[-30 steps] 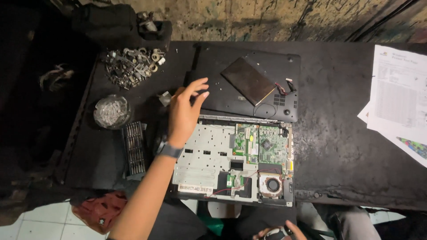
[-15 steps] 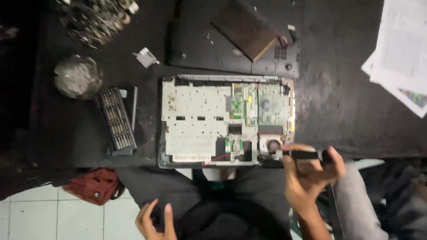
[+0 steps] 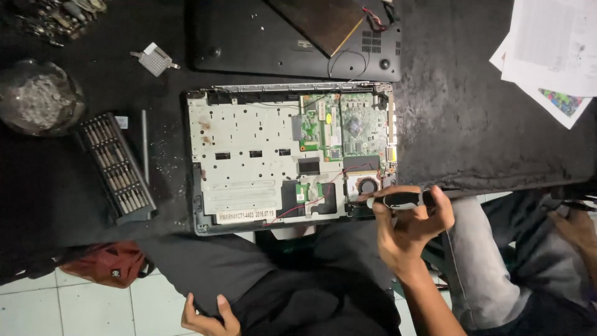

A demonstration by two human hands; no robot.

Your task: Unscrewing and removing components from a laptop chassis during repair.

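While the right hand (image 3: pixel 410 227) clamps one black-handled screwdriver (image 3: pixel 398 200) at the one opened laptop's (image 3: pixel 249 162) fan corner, the left hand (image 3: pixel 208 317) rests on the lap, fingers loosely curled, holding nothing. One bit set (image 3: pixel 117 165) lies left of the laptop.

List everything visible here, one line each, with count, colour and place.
opened laptop chassis with silver metal plate and green circuit boards: one, table centre
black laptop bottom cover: one, behind chassis
brown flat battery pack: one, on cover
black rack of screwdriver bits: one, left
round glass bowl of small parts: one, far left
white printed papers: several, top right
red cloth bag: one, floor
black-and-white screwdriver: one, at fan corner
right hand: holds screwdriver
left hand: on lap, empty
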